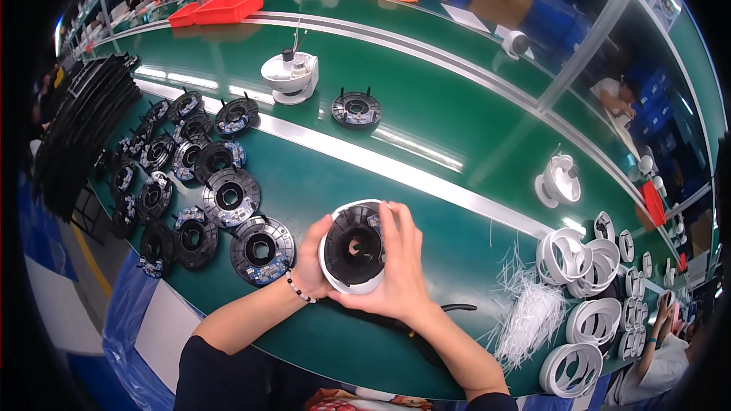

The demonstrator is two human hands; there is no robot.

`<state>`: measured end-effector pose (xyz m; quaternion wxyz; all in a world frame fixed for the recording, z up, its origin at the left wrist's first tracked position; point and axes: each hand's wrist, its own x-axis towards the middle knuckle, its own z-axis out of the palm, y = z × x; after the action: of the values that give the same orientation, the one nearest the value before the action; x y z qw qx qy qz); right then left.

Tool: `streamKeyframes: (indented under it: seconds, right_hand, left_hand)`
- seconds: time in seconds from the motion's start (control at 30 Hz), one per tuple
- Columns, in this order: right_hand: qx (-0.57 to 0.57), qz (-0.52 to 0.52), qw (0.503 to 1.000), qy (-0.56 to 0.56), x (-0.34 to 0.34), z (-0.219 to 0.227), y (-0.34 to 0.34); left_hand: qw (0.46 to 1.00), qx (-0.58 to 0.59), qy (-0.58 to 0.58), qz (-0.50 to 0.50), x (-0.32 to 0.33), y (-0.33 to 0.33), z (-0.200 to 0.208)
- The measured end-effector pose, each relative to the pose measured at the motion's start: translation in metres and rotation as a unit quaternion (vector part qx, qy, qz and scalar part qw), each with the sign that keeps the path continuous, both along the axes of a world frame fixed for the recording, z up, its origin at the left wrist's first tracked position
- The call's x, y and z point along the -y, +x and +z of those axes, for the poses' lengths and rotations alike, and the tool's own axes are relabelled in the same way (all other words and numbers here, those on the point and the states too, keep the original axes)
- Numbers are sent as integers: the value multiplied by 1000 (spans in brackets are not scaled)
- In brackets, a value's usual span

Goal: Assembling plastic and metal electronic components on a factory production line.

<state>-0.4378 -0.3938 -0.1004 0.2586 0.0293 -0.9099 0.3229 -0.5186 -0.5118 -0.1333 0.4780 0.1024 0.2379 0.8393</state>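
Both my hands hold a round white housing [368, 286] above the green table, in front of me. Set inside its rim is a black plastic disc [352, 247] with a round opening at its middle; a bit of a circuit board shows at its upper right. My left hand [311, 262] grips the left side, its wrist wearing a beaded bracelet. Around the right side and top edge curl the fingers of my right hand [403, 270]. Nearest to my left hand lies a loose black disc [261, 250] with a blue circuit board.
Several similar black discs [230, 196] cover the table's left, beside a tall black stack [87, 122]. White rings [572, 370] and a heap of thin white strips [531, 316] lie right. Beyond the metal rail stand white devices [292, 80]. Black-handled pliers-like tool [428, 352] lies near my right forearm.
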Motion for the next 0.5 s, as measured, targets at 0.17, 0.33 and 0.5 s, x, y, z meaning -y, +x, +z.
streamKeyframes:
  seconds: [0.17, 0.33, 0.5]
  right_hand:
    - [-36, -9, 999, 1, 0, -5, 4]
    - [-53, -23, 998, -28, -27, -6, 14]
    - [-61, -166, 984, 23, -65, 14, 56]
  left_hand:
    - [996, -65, 4, 59, -8, 10, 8]
    - [998, -52, 17, -25, -40, 5, 18]
    - [996, -40, -74, -28, -127, -29, 38]
